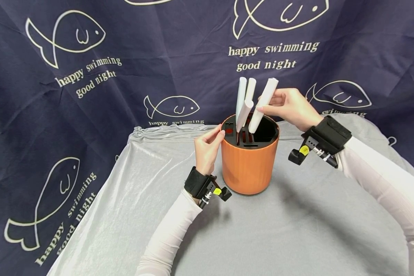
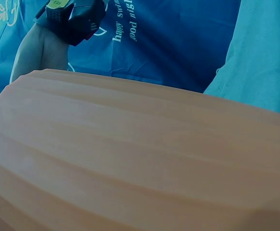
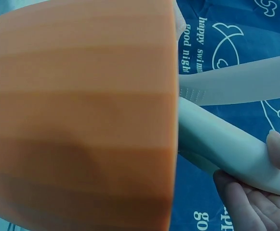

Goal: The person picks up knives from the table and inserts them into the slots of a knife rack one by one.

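Note:
An orange, ribbed knife block (image 1: 247, 168) stands upright, its black slotted top facing up. Several pale-handled knives stick up from the slots, among them a light blue one (image 1: 240, 96) and a pinkish one (image 1: 244, 115). My right hand (image 1: 293, 107) pinches the white handle of a knife (image 1: 263, 104) between thumb and fingers, tilted to the right, its lower end at the slots. The right wrist view shows that knife handle (image 3: 231, 144) beside the block's wall (image 3: 82, 115). With thumb and fingers, my left hand (image 1: 207, 149) grips the block's left rim.
Under the block lies a grey cloth (image 1: 314, 230) with rumpled back edges. A dark blue curtain (image 1: 179, 50) with white fish prints hangs close behind. Black straps with small camera mounts (image 1: 327, 136) sit on both wrists.

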Tool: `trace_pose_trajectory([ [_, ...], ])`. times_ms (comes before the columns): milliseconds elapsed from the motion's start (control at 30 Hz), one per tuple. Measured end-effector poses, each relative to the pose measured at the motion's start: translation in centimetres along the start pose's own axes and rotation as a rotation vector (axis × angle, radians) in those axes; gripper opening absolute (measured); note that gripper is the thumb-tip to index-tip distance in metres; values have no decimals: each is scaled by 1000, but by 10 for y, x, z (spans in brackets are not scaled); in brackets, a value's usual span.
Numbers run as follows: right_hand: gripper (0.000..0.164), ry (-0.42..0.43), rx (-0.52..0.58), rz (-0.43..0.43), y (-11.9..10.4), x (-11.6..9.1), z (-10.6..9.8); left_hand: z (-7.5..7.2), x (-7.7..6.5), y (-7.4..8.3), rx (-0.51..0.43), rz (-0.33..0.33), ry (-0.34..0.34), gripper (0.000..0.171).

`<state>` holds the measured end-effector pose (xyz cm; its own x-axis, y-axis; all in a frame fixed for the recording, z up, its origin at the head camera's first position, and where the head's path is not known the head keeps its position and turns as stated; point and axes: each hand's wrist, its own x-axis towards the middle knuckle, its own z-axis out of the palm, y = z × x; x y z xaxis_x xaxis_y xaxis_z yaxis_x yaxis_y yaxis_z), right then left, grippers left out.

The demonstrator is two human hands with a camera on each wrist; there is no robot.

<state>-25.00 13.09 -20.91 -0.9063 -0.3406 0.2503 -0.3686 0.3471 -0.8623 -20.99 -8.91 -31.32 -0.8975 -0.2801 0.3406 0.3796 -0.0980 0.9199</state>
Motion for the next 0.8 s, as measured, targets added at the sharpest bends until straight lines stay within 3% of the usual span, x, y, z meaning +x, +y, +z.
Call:
trace_pose_trajectory([
  [800,16,-81,99,50,-5,9,-5,-1,1,1,14,-24,-7,30],
])
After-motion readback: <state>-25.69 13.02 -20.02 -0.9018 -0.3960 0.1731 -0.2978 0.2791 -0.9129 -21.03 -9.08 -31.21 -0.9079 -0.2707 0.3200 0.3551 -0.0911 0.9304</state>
